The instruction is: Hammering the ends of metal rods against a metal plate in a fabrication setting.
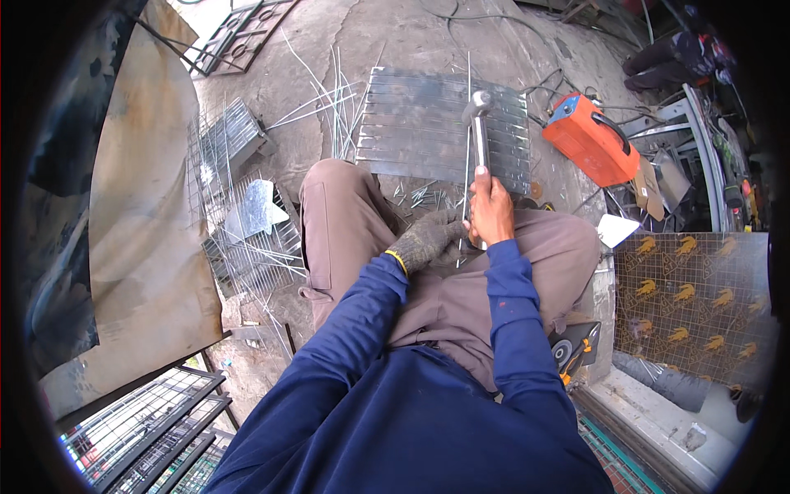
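Note:
My right hand (pixel 492 210), bare, is wrapped round the handle of a hammer (pixel 482 136). The hammer's metal head points away from me over a ribbed metal panel (pixel 420 123) that lies on the ground beyond my knees. Alongside the hammer runs a long thin metal rod (pixel 469 169). My left hand (pixel 428 240), in a dark grey glove with a yellow cuff edge, is closed around the rod near its lower end, above my lap. The glove's fingertips are partly hidden beside my right hand. Short cut rod pieces (pixel 424 196) lie scattered at the panel's near edge.
At the right stand an orange welding machine (pixel 588 142) with cables and a patterned board (pixel 691 305). An angle grinder (pixel 572 350) lies by my right thigh. Wire mesh (pixel 267 255) and loose rods (pixel 337 107) are on the left. Another person (pixel 679 62) is at far right.

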`<state>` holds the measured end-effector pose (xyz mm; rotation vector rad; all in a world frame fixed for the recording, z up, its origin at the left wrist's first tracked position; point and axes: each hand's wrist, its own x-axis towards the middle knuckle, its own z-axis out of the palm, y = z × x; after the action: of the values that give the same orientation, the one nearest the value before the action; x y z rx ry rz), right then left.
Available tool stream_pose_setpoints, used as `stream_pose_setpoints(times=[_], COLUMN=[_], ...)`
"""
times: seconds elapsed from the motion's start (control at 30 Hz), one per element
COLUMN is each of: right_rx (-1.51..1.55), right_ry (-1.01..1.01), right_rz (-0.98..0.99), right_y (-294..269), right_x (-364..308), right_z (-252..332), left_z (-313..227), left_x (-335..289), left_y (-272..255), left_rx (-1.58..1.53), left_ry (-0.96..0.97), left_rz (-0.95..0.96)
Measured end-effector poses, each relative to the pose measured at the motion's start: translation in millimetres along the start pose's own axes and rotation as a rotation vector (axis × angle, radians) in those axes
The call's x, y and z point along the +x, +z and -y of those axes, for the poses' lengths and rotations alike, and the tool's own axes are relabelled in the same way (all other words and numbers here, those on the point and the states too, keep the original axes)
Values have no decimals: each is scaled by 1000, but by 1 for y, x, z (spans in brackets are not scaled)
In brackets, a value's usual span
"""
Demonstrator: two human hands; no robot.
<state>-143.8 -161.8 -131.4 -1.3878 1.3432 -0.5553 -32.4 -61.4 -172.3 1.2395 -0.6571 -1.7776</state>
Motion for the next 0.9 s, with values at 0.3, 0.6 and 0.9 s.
stream_pose_setpoints(times=[0.3,0.6,0.9], right_rx=[63,-93,-75], right_ry=[28,-268,-201], right_rz=[-152,-95,-48], right_y=[-15,-19,-3], right_x=[0,-7,11], right_z=[-20,-40,-75], left_z=[-70,-156,-152], left_x=[-50,-72,-48], left_y=[29,58,52], left_rx=[-582,-1258,-1037], left_ry=[64,171,456], left_rz=[144,429,1058])
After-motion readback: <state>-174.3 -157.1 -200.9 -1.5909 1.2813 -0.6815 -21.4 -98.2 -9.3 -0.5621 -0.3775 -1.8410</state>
